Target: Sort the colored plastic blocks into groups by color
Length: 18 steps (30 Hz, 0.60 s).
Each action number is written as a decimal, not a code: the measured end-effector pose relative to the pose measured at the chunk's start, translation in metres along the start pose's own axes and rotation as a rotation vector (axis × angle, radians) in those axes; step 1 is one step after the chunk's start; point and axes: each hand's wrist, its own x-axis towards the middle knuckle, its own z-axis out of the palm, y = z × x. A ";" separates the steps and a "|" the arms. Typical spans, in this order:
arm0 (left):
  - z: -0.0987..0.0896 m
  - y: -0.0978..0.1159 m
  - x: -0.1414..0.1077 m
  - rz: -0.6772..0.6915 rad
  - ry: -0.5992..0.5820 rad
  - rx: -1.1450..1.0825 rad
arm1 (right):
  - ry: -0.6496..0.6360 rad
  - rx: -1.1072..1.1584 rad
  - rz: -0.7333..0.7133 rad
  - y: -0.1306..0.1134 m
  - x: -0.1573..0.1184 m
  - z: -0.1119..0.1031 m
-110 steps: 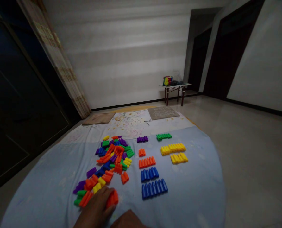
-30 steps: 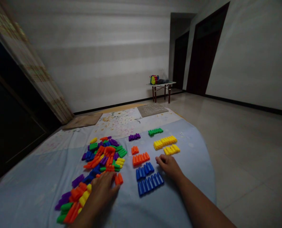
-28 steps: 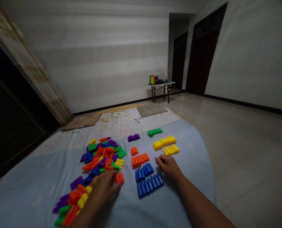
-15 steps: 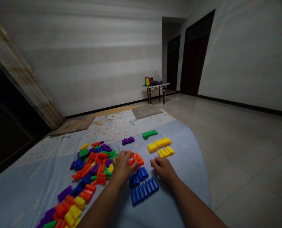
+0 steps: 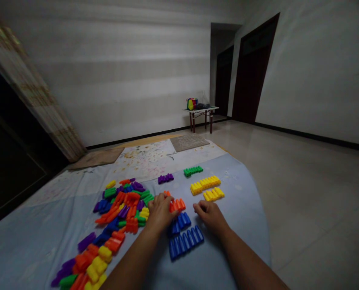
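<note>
My left hand (image 5: 160, 211) reaches over the near left side of the orange pieces (image 5: 177, 204), fingers curved down; whether it grips one is hidden. My right hand (image 5: 210, 213) rests loosely curled on the cloth, right of the blue pieces, its fingertips pressed together. A long blue row (image 5: 186, 242) lies nearest me, with a shorter blue group (image 5: 181, 222) behind it. Two yellow rows (image 5: 205, 184) (image 5: 214, 194) sit beyond my right hand. Farther back are a green row (image 5: 193, 171) and a small purple row (image 5: 165, 178).
A mixed heap (image 5: 127, 203) of coloured pieces spreads left of my left hand, and more pieces (image 5: 96, 266) trail toward me. The blue cloth (image 5: 239, 225) covers a round-edged surface. A small table (image 5: 212, 108) with bags stands far off by the wall.
The view has shifted slightly, moving the scene a little to the right. My left hand has moved slightly over the orange pieces; my right hand has stayed nearly in place.
</note>
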 end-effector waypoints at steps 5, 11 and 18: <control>-0.005 -0.004 -0.009 -0.038 0.075 -0.034 | -0.011 -0.007 -0.003 0.001 -0.001 -0.001; -0.022 -0.029 -0.040 -0.108 0.232 -0.239 | -0.023 -0.038 -0.006 0.002 -0.001 -0.001; -0.009 -0.034 -0.058 -0.254 0.063 -0.429 | -0.048 -0.032 0.008 0.001 -0.002 -0.002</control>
